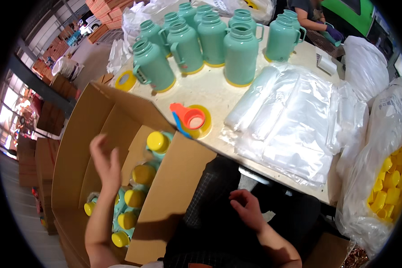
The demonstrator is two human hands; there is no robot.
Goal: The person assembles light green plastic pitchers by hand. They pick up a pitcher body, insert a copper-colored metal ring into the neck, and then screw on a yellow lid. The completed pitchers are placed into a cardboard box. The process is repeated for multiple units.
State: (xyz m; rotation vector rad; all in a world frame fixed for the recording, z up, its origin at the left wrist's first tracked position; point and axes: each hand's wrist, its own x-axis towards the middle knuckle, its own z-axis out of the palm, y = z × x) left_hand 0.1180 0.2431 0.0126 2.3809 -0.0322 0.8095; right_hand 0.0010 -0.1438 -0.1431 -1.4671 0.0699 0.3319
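My left hand (pixel 106 166) is raised over an open cardboard box (pixel 165 196), its fingers and thumb apart with nothing between them. Inside the box stand several green vacuum flasks with yellow caps, one capped flask (pixel 158 143) near the far right corner and another (pixel 90 208) by the left wall. Part of the row is hidden behind my left forearm. My right hand (pixel 248 210) hovers above my lap, loosely curled, thumb apart, and holds nothing. On the table, uncapped green flasks (pixel 241 56) with handles and yellow bases stand grouped at the back.
Stacked transparent plastic bags (pixel 290 120) cover the table's right part. An orange tape dispenser (pixel 190 117) lies on a yellow tape roll near the box; another tape roll (pixel 125 81) lies behind. A sack of yellow cups (pixel 388 187) stands at right. A gloved person (pixel 315 22) works across the table.
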